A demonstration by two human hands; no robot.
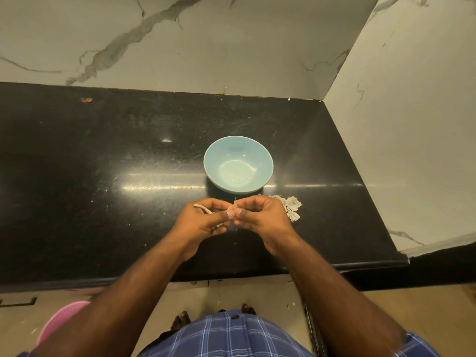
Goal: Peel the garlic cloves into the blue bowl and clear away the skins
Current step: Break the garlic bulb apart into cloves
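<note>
Both hands meet just near of the blue bowl (238,164), above the black worktop (103,155). Left hand (206,220) curls its fingers round a garlic piece whose dry stem (202,207) pokes out to the left past the knuckles; most of that garlic is hidden inside the palm. Right hand (260,216) pinches a thin flap of skin (233,206) between thumb and forefinger, right where the two hands touch. Whether a bare clove already shows between the fingertips is too small to tell.

Blue bowl stands upright on the worktop, just far of the hands and apart from them. Its inside looks pale and glossy; any cloves in it cannot be made out. A small heap of white garlic skins (292,206) lies on the worktop just right of the right hand, partly covered by its knuckles.

Marble-patterned walls (180,42) rise at the far side and at the right, meeting in a corner. An orange speck (86,99) sits near the far left edge of the worktop. Below the near edge, a pink round object (61,320) shows at the left, cut off by the left forearm, and a blue checked garment (231,336) fills the bottom, with toes just visible on the floor.
</note>
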